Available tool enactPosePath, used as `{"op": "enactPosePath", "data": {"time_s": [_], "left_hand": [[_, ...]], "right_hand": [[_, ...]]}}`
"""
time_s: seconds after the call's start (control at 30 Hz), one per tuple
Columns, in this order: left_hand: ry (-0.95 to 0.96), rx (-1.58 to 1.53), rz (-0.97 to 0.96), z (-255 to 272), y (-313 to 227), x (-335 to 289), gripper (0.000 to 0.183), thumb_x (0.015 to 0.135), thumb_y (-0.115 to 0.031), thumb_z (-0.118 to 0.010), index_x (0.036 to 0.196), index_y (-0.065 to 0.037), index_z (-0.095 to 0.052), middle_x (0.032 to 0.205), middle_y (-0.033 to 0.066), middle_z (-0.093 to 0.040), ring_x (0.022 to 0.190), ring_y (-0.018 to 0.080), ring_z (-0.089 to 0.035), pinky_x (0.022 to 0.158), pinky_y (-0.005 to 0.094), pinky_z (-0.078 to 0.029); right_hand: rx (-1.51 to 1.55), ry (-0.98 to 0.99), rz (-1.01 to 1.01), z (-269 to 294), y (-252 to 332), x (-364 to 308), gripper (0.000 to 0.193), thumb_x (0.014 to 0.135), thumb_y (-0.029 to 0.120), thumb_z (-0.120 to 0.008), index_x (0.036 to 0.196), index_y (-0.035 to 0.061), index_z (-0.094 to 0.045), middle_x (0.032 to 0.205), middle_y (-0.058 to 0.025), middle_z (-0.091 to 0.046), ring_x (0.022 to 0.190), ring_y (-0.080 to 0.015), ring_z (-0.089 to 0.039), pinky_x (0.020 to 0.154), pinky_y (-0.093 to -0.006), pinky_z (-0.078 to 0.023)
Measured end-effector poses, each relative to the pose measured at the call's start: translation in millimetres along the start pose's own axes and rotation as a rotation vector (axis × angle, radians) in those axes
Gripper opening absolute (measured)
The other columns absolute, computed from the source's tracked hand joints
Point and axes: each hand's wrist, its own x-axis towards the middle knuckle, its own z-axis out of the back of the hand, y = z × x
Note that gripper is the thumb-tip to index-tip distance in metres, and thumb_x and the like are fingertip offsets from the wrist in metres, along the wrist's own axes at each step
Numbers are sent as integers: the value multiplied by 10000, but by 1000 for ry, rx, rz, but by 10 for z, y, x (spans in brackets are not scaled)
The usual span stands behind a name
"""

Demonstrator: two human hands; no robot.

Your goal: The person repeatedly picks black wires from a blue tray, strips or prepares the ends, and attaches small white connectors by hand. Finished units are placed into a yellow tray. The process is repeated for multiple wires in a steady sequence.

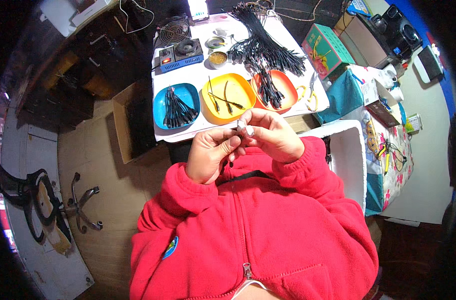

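My left hand (208, 156) and my right hand (278, 137) meet in front of my chest, just off the table's near edge. Between the fingertips of the right hand is a small white piece (249, 130); whether it is a connector or a wrapping I cannot tell. The left fingers are pinched against it, and a short black cable end (231, 164) shows below them. Just beyond the hands is a yellow tray (213, 111) with a few short black cables (229, 102). A blue tray (160, 97) holds a fanned bundle of black cables (178, 112).
An orange tray (291, 85) carries more cables, beside yellow-handled scissors (312, 92). Behind stand a blue heating unit (182, 56), a tin of amber material (218, 60) and a large black cable bundle (268, 42). A white foam box (350, 150) is at my right.
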Motion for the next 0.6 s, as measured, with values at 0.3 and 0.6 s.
{"op": "enactPosePath", "data": {"time_s": [0.3, 0.6], "left_hand": [[-21, 357, 80, -3, -66, 11, 176, 934, -102, -574, 990, 36, -668, 755, 73, -669, 553, 72, -568, 504, 166, -437], [-59, 297, 124, 110, -35, 222, 177, 937, -72, -565, 1009, 70, -644, 735, 54, -630, 535, 39, -447, 498, 167, -362]], "right_hand": [[358, 100, -236, 145, -129, 96, 165, 917, 154, -526, 1011, 20, -537, 733, -21, -514, 708, -179, -575, 728, -332, -490], [377, 111, -349, 408, -245, 254, 148, 923, 163, -552, 1040, 77, -525, 759, 2, -508, 689, -128, -555, 655, -230, -467]]}}
